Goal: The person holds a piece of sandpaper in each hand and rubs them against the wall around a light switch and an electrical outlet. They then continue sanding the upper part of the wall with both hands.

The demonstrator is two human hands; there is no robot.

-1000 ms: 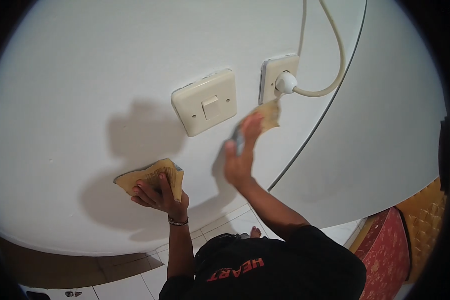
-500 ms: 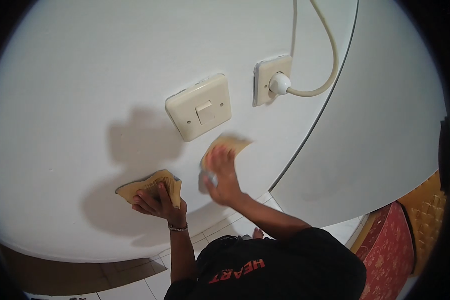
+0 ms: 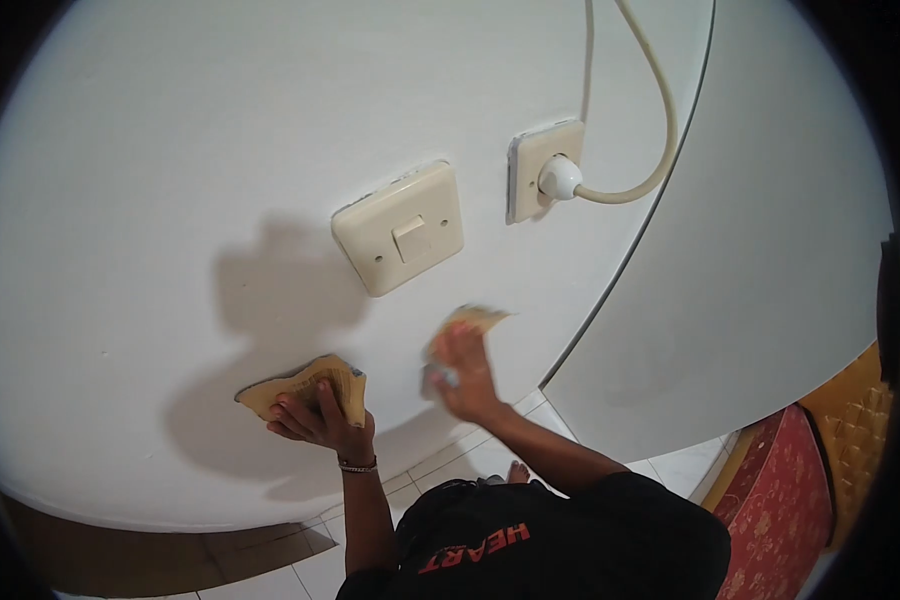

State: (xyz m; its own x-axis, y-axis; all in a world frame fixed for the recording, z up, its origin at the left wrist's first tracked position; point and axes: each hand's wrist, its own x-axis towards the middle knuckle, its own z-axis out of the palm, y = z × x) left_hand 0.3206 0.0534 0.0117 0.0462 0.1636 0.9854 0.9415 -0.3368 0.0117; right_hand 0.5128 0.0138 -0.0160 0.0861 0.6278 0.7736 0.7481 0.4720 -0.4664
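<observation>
My left hand (image 3: pixel 315 415) presses a tan sheet with printed marks (image 3: pixel 260 394), which looks like sandpaper, against the white wall (image 3: pixel 150 330). A beaded bracelet circles that wrist. Lower than the light switch (image 3: pixel 400 230) and to its right, my right hand (image 3: pixel 465 370) holds another tan sheet (image 3: pixel 480 320) at the wall. That hand and its sheet are blurred by motion. Some of its fingers lie over the sheet.
A white plug (image 3: pixel 560 177) sits in a wall socket (image 3: pixel 532 150), with a cable (image 3: pixel 667 110) looping from it. A grey-white panel (image 3: pixel 760 250) stands at the right. Red patterned fabric (image 3: pixel 785 500) and a gold padded surface (image 3: pixel 855 440) lie at the lower right.
My right hand and its sheet have moved down and slightly right, away from the switch. My left hand stays nearly in place. The wall fittings sit slightly lower in view.
</observation>
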